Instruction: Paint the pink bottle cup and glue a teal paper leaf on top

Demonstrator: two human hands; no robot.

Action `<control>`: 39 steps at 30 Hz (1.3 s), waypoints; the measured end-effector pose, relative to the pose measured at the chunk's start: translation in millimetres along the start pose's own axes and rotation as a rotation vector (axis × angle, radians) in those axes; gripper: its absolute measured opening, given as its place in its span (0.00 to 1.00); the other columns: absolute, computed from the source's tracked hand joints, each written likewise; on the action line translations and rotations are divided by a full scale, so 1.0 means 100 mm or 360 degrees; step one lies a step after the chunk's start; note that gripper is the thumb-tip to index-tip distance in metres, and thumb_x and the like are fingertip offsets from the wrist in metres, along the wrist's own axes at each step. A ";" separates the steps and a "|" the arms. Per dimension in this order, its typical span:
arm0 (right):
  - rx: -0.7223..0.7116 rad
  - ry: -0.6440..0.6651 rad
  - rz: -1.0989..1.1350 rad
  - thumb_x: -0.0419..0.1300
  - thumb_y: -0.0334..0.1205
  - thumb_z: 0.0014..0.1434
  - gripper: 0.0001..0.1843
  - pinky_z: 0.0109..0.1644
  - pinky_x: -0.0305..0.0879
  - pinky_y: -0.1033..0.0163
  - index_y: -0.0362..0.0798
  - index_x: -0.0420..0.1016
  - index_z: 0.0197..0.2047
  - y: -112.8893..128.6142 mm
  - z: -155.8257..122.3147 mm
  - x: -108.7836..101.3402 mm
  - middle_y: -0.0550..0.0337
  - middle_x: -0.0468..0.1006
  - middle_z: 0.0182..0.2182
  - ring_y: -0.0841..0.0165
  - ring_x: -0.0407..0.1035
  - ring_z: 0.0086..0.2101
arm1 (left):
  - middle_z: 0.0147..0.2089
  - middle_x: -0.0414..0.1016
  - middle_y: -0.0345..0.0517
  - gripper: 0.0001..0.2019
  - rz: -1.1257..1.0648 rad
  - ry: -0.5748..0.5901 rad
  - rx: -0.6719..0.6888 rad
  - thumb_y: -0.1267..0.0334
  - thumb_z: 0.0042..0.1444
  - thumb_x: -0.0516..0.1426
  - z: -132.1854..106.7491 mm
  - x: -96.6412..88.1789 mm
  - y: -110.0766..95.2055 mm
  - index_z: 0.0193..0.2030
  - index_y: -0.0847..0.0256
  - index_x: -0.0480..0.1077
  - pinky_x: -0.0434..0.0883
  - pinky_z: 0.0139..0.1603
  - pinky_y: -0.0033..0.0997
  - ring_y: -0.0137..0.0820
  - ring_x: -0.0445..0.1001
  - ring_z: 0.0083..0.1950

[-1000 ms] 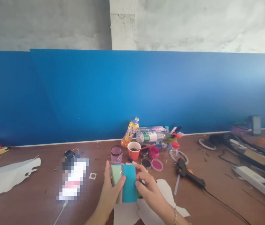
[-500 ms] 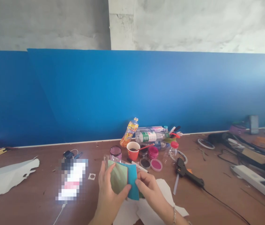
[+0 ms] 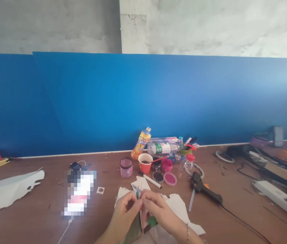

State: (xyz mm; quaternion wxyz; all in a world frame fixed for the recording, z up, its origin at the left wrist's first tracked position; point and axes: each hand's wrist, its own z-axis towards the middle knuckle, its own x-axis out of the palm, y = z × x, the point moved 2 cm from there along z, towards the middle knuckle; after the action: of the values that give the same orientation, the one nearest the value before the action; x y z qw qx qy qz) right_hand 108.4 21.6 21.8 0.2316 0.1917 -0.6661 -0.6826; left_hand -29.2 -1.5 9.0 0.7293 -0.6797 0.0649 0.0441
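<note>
Both of my hands meet low in the middle of the view, pinching the upper edge of a folded paper piece. It is turned nearly edge-on, with a thin blue strip showing at the top and a dull green face lower left. The fingers of my left hand are closed on its left side. My right hand, with a chain bracelet at the wrist, closes on it from the right. A green bit shows below the right fingers. White paper scraps lie beneath and around the hands.
Beyond the hands stand a red paper cup, a purple clear cup, paint jars, a marker and plastic bottles. A glue gun and power strip lie right, a blurred-out phone left.
The folded paper has turned from showing its green and blue faces to nearly edge-on, and sits lower. My hands have drawn together at its upper edge.
</note>
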 end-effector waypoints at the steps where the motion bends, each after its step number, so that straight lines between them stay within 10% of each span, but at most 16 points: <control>1: 0.0003 0.0023 0.0030 0.55 0.48 0.56 0.14 0.28 0.60 0.66 0.48 0.63 0.26 -0.01 0.00 0.02 0.67 0.67 0.18 0.72 0.65 0.20 | 0.21 0.59 0.36 0.19 -0.0052 0.0019 -0.0029 0.48 0.51 0.57 0.02 0.01 0.02 0.20 0.59 0.60 0.58 0.29 0.28 0.28 0.59 0.26; 11: 0.0138 -0.0255 0.0310 0.56 0.40 0.45 0.07 0.23 0.53 0.70 0.48 0.62 0.21 -0.16 0.07 -0.01 0.69 0.61 0.15 0.74 0.59 0.19 | 0.21 0.60 0.33 0.19 -0.0357 0.0164 -0.0142 0.48 0.45 0.62 0.07 0.01 0.06 0.22 0.59 0.60 0.55 0.29 0.26 0.26 0.57 0.26; 39: 0.0165 -0.0189 0.0344 0.65 0.51 0.46 0.20 0.22 0.50 0.70 0.48 0.61 0.24 -0.22 0.10 -0.07 0.70 0.62 0.15 0.76 0.56 0.17 | 0.22 0.66 0.36 0.14 -0.0428 0.0147 -0.0260 0.53 0.46 0.62 0.06 -0.03 0.04 0.23 0.60 0.65 0.61 0.31 0.29 0.30 0.65 0.27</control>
State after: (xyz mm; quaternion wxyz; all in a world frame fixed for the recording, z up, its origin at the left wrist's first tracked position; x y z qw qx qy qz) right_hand 107.1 33.5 0.0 0.2538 0.0897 -0.7298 -0.6285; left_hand -32.6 5.2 6.3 0.6671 -0.7406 0.0030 -0.0802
